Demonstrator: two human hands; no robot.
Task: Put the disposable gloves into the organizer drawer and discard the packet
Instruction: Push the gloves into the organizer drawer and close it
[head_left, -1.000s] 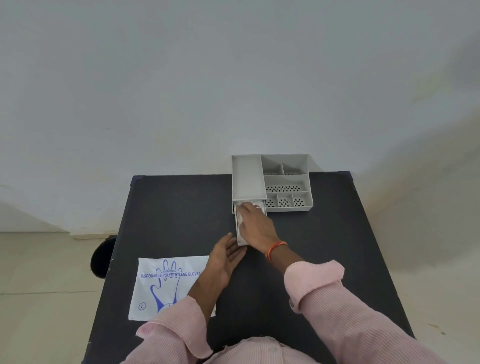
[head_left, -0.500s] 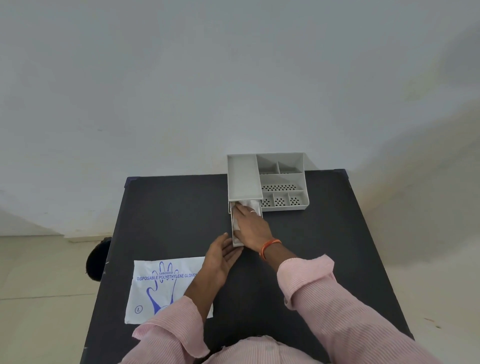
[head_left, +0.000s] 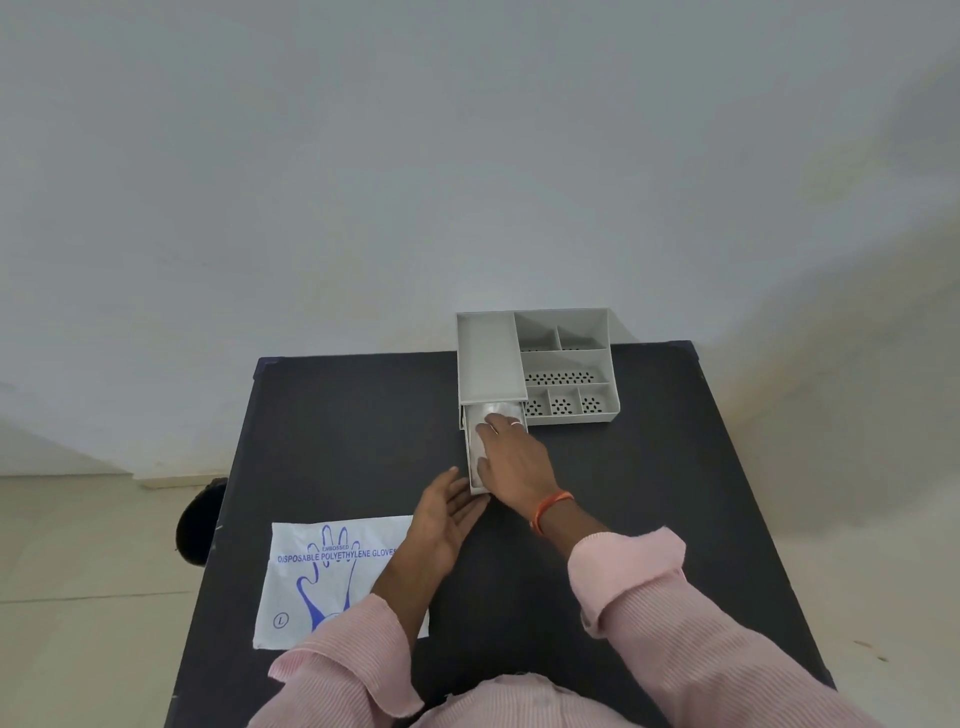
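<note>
A grey organizer (head_left: 566, 364) stands at the far edge of the black table (head_left: 353, 426). Its drawer (head_left: 474, 467) is pulled out toward me from under the left section. Clear disposable gloves (head_left: 493, 410) lie in the drawer. My right hand (head_left: 511, 462) lies flat on them, fingers spread, pressing down. My left hand (head_left: 444, 517) rests open against the drawer's near left corner. The white glove packet (head_left: 322, 577) with blue print lies flat at the near left of the table, partly under my left forearm.
A dark round object (head_left: 195, 519) sits on the floor beside the table's left edge. A pale wall rises behind the table. The organizer's right part has several small perforated compartments (head_left: 563, 402).
My right hand has slid a little further into the drawer over the gloves. My left hand stays at the drawer's front corner. The packet has not moved.
</note>
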